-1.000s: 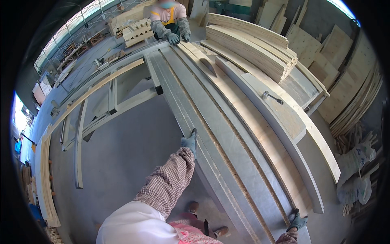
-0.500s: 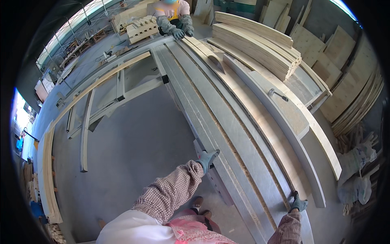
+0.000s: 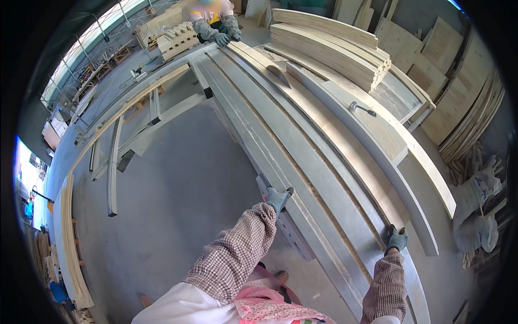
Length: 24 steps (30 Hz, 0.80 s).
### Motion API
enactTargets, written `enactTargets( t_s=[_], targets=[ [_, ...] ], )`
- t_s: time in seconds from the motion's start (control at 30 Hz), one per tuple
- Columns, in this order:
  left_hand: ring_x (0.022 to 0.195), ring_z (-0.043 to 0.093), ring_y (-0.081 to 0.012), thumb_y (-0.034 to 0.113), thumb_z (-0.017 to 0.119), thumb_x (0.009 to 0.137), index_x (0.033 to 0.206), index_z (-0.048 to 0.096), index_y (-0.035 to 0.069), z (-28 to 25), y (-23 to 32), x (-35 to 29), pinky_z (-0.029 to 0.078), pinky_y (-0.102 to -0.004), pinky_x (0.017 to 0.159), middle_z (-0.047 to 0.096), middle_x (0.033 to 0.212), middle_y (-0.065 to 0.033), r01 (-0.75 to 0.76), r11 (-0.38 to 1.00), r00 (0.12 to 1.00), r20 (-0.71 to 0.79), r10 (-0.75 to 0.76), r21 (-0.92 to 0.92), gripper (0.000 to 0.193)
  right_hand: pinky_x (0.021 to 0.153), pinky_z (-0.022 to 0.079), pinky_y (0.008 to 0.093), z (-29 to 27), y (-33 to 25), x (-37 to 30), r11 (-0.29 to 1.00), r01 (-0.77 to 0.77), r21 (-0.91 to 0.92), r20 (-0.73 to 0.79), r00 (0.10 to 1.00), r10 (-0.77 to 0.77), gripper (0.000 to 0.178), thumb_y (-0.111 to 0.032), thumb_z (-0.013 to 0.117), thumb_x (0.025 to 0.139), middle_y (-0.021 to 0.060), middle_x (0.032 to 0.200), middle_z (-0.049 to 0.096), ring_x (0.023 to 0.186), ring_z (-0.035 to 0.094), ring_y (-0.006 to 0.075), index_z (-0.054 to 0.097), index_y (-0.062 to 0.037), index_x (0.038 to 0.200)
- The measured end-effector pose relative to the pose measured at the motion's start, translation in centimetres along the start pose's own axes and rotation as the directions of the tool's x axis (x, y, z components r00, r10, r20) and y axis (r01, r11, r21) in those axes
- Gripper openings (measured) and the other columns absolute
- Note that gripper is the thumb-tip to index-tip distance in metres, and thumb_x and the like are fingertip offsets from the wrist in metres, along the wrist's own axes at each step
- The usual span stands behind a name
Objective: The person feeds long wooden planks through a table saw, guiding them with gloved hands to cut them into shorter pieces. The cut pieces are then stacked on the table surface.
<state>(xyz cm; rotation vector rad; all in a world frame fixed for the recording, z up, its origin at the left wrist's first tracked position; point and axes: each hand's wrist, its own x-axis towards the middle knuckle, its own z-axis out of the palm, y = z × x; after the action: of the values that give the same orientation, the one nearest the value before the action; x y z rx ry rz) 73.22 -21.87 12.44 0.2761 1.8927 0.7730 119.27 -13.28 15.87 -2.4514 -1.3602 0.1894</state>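
Observation:
A long pale plywood board (image 3: pixel 345 143) lies on the metal saw table (image 3: pixel 294 143), running from me toward the far end. My right hand (image 3: pixel 397 239), in a grey-green glove, is closed on the board's near end. With my left hand (image 3: pixel 279 198), gloved alike, I grip the left edge of the saw table, the thumb on top. A curved saw blade or guard (image 3: pixel 280 76) rises beside the board toward the far end. A straight metal fence (image 3: pixel 402 186) runs along the board's right side.
Across the table, a co-worker (image 3: pixel 217 27) has gloved hands at the board's far end. Curved plywood strips (image 3: pixel 329 54) are stacked at the right. A metal frame (image 3: pixel 113 167) extends to the left. Sheets lean on the right wall, near white sacks (image 3: pixel 477 216).
My view has shifted slightly. The board and my right hand appear to have moved a little farther away along the fence. My left hand stays on the table edge.

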Motion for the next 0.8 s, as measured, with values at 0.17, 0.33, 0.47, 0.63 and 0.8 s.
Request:
enactTargets(
  t_s=[0.17, 0.33, 0.47, 0.63, 0.8],
  targets=[
    [0.099, 0.053, -0.0266, 0.039, 0.072, 0.070, 0.127, 0.025, -0.005, -1.9, 2.3, -1.1, 0.048, -0.0312, 0.078, 0.050, 0.114, -0.0201, -0.026, 0.999, 0.999, -0.020, 0.025, -0.026, 0.086, 0.072, 0.046, 0.0345, -1.6, -2.7, -0.4, 0.996, -0.028, -0.080, 0.035, 0.999, 0.031, 0.048, -0.036, 0.076, 0.062, 0.0144, 0.085, 0.065, 0.078, 0.061, 0.0274, 0.063, 0.0006, 0.091],
    [0.108, 0.049, -0.0300, 0.036, 0.073, 0.070, 0.132, 0.014, -0.008, -3.6, 2.4, 1.3, 0.042, -0.0337, 0.090, 0.044, 0.122, -0.0240, -0.055, 0.995, 0.998, 0.012, 0.057, -0.089, 0.097, 0.067, 0.045, 0.0378, -2.9, -7.3, -1.4, 0.981, 0.038, -0.189, 0.041, 0.999, -0.030, 0.044, -0.038, 0.074, 0.063, 0.0171, 0.080, 0.064, 0.074, 0.060, 0.0309, 0.063, -0.0004, 0.083],
    [0.106, 0.049, -0.0303, 0.041, 0.072, 0.069, 0.130, 0.019, -0.008, -5.2, 3.5, 3.1, 0.041, -0.0343, 0.090, 0.045, 0.121, -0.0248, -0.024, 0.999, 1.000, 0.011, 0.024, -0.048, 0.094, 0.065, 0.044, 0.0403, -3.1, -10.2, -2.7, 0.973, 0.083, -0.213, 0.003, 0.996, -0.085, 0.045, -0.042, 0.073, 0.062, 0.0184, 0.079, 0.063, 0.073, 0.059, 0.0335, 0.062, -0.0016, 0.080],
    [0.101, 0.051, -0.0292, 0.040, 0.072, 0.070, 0.125, 0.029, -0.006, -6.4, 2.6, 6.5, 0.043, -0.0338, 0.088, 0.048, 0.117, -0.0214, -0.101, 0.976, 0.995, -0.004, 0.102, -0.193, 0.083, 0.071, 0.046, 0.0387, -2.0, -12.8, -2.0, 0.967, 0.031, -0.252, 0.045, 0.999, -0.020, 0.052, -0.044, 0.075, 0.059, 0.0183, 0.084, 0.064, 0.078, 0.060, 0.0331, 0.062, -0.0011, 0.085],
    [0.094, 0.053, -0.0243, 0.041, 0.071, 0.072, 0.125, 0.030, -0.002, -9.7, 5.8, 7.0, 0.048, -0.0335, 0.077, 0.050, 0.114, -0.0156, 0.064, 0.963, 0.995, 0.085, -0.043, -0.261, 0.079, 0.076, 0.046, 0.0367, 0.3, -15.0, -2.5, 0.979, -0.171, -0.111, -0.007, 0.985, 0.171, 0.061, -0.044, 0.080, 0.054, 0.0157, 0.087, 0.064, 0.082, 0.061, 0.0297, 0.058, -0.0025, 0.092]
  ],
)
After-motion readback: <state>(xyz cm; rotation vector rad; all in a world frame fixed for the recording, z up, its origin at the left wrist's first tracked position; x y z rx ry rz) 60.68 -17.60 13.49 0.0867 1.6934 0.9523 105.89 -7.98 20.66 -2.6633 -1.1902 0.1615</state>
